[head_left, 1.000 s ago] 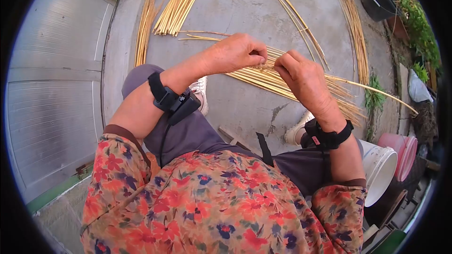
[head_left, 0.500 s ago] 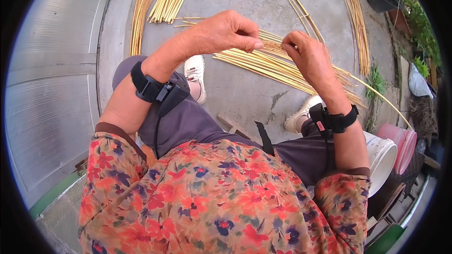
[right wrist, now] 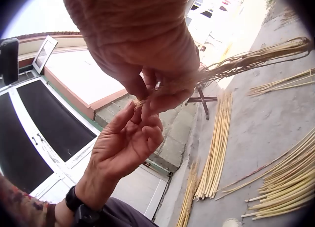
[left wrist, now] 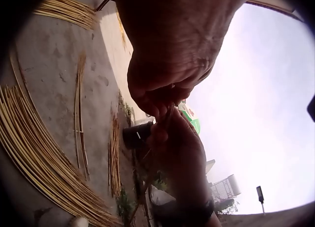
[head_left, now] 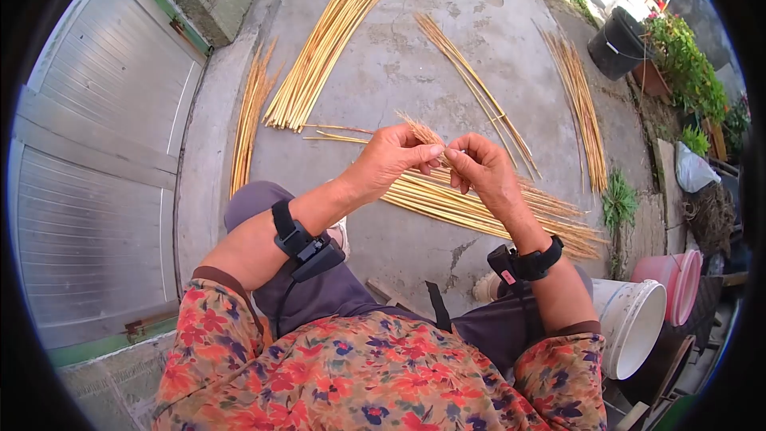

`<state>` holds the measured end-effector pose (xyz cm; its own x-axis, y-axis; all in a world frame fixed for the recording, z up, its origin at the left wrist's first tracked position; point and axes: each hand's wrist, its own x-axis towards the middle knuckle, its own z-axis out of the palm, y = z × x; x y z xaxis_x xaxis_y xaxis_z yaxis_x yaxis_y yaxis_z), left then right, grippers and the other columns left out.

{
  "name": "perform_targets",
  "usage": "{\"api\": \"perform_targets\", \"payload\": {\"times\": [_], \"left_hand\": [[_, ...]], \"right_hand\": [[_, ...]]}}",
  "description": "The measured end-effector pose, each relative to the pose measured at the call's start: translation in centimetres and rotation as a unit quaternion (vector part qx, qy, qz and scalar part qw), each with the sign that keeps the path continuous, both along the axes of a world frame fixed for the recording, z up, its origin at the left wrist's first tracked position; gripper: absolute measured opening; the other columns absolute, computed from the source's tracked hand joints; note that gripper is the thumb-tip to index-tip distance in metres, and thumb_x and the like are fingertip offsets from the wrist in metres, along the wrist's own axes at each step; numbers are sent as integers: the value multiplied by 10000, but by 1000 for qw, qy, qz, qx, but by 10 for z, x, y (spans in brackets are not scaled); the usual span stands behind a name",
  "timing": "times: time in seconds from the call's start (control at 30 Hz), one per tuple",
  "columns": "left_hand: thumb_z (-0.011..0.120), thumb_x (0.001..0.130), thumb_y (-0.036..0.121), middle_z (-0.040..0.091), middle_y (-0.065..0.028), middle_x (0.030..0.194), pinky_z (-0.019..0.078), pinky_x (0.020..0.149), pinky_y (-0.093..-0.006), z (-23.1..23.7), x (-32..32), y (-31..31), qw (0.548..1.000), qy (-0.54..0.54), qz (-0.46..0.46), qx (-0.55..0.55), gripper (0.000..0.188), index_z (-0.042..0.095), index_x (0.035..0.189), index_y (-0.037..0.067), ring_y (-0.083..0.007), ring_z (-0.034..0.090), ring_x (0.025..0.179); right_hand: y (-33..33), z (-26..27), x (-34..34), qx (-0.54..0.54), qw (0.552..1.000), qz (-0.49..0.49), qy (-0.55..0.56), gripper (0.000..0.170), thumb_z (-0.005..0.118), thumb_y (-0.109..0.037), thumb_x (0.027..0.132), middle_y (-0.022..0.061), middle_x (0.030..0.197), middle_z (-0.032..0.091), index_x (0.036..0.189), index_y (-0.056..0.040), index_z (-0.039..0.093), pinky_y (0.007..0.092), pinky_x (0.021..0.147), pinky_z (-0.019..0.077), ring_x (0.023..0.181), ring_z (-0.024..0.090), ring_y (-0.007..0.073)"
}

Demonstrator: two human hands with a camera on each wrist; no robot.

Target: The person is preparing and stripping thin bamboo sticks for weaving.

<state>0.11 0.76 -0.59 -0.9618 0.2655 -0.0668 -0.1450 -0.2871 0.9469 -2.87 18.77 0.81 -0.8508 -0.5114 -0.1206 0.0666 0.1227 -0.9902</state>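
Between the two hands is a dry reed with a feathery tan seed head (head_left: 420, 129), its tip sticking up past the fingers in the head view. My left hand (head_left: 391, 161) pinches the seed head between thumb and fingers. Close against it, my right hand (head_left: 484, 172) pinches the reed just below, fingertips almost meeting the left thumb. In the right wrist view thin brown strands (right wrist: 256, 59) extend sideways beyond the right hand. The fingers partly hide the reed. Beneath the hands, a bundle of yellow reeds (head_left: 447, 203) lies across the concrete ground.
More reed bundles lie around: a thick one (head_left: 327, 52) ahead left, a thinner one (head_left: 251, 124) by the wall, a few stalks (head_left: 479, 88) ahead and another bundle (head_left: 582, 104) at right. White (head_left: 630, 327) and pink buckets (head_left: 674, 283) stand by the right knee. A metal door (head_left: 96, 215) is at left.
The hands have come closer together, and the seed head now rises between them. The long stalk that stuck out to the right no longer shows there. The head view has tilted upward.
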Motion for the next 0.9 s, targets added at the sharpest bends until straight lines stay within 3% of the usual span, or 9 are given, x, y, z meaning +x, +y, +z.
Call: {"api": "perform_targets", "payload": {"times": [0.3, 0.63, 0.73, 0.8, 0.83, 0.87, 0.9], "left_hand": [[562, 856, 90, 596, -43, 843, 475, 708, -234, 3, -3, 0, 999, 11, 51, 11, 153, 593, 966, -12, -106, 561, 758], [565, 852, 87, 602, -46, 886, 475, 728, -235, 7, -8, -7, 998, 12, 65, -17, 174, 589, 1004, 5, -98, 559, 789], [577, 843, 80, 596, -49, 917, 469, 753, -241, 14, -14, -17, 989, 45, 144, 3, 187, 586, 1013, 3, -106, 552, 843], [586, 833, 73, 593, -45, 942, 454, 788, -245, 23, -16, -22, 928, 192, 278, -158, 188, 591, 1013, 16, -106, 532, 908], [592, 817, 62, 598, -45, 939, 438, 806, -271, 27, -16, -30, 875, 280, 272, -288, 178, 604, 993, 49, -139, 529, 932], [592, 817, 62, 598, -45, 939, 438, 806, -271, 28, -15, -31, 875, 278, 273, -288, 178, 604, 993, 49, -139, 529, 932], [602, 798, 57, 596, -47, 931, 423, 805, -282, 29, -15, -32, 848, 321, 224, -358, 172, 608, 970, 63, -159, 531, 927]], "right_hand": [[-8, -2, -5, -50, 998, -34, 10, 128, 554, -132, 871, 14, 643, 562, 860, -4, 551, 199, 485, 431, 568, 534, 56], [-12, 0, -7, -3, 998, -52, 40, 102, 599, -113, 837, -16, 647, 550, 842, -14, 572, 187, 511, 401, 585, 495, 40], [-11, -4, -9, 16, 993, -77, 83, 93, 607, -89, 817, -1, 652, 554, 831, -3, 575, 208, 521, 402, 585, 489, 56], [-8, -3, -9, 95, 971, -83, 205, 95, 610, -77, 799, 46, 677, 572, 830, 4, 571, 247, 542, 423, 594, 513, 103], [-8, -2, -8, 95, 971, -81, 203, 95, 610, -77, 799, 46, 677, 572, 830, 4, 571, 247, 542, 423, 594, 513, 103], [-8, 1, -6, 115, 965, -80, 220, 91, 608, -75, 796, 72, 703, 572, 826, 0, 567, 267, 552, 431, 601, 527, 141], [-8, 3, -5, 135, 959, -78, 237, 87, 606, -73, 793, 99, 728, 571, 822, -3, 563, 287, 562, 439, 607, 540, 179]]}}
